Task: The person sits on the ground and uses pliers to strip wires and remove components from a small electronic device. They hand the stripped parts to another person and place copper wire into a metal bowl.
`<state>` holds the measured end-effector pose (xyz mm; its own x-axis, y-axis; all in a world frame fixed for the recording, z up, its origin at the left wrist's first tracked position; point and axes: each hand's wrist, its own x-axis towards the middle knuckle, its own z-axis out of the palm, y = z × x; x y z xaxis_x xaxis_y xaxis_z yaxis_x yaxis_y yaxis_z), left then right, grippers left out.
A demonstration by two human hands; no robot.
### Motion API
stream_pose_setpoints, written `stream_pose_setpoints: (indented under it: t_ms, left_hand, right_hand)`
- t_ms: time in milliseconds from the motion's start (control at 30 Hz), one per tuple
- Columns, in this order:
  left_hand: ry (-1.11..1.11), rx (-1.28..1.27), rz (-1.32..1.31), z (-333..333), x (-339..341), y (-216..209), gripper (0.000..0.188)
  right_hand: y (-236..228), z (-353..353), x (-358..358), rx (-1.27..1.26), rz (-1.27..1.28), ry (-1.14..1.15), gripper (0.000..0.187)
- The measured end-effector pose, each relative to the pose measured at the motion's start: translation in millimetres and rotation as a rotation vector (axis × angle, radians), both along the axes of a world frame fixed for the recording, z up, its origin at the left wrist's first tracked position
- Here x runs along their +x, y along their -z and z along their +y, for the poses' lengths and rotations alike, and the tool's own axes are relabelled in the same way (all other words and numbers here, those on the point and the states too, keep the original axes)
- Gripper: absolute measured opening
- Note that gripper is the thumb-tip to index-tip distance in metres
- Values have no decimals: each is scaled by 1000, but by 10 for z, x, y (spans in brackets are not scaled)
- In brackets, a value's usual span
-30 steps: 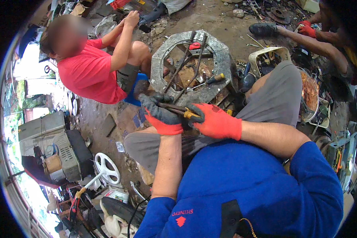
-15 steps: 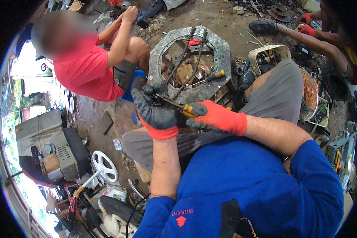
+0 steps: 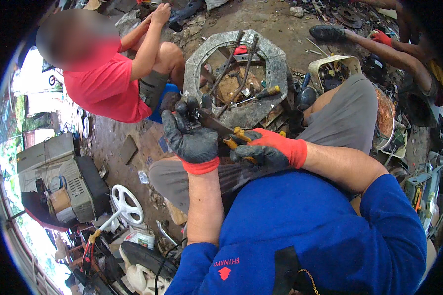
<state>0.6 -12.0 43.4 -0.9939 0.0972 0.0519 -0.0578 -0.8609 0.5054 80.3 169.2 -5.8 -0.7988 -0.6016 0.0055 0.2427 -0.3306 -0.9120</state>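
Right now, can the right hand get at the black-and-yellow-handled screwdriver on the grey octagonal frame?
Probably not without freeing itself first: the right hand grips yellow-handled metal pliers. The screwdriver lies nearby, with nothing visible covering its handle.

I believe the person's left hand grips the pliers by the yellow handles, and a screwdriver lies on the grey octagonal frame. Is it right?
Not quite: the head view shows the right hand gripping the pliers by the yellow handles. A screwdriver does lie on the grey octagonal frame.
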Motion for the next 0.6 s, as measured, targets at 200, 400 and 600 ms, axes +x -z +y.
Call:
stream_pose_setpoints:
  t_ms: [200, 400, 600]
  left_hand:
    - [76, 47, 13, -67, 20, 20, 39]
    - [62, -103, 56, 64, 103, -168, 38]
    - [289, -277, -148, -80, 231, -279, 48]
  right_hand:
    - [154, -46, 63, -288, -399, -108, 36]
    - [233, -28, 10, -128, -385, 12, 38]
    - [131, 238, -85, -3, -307, -165, 50]
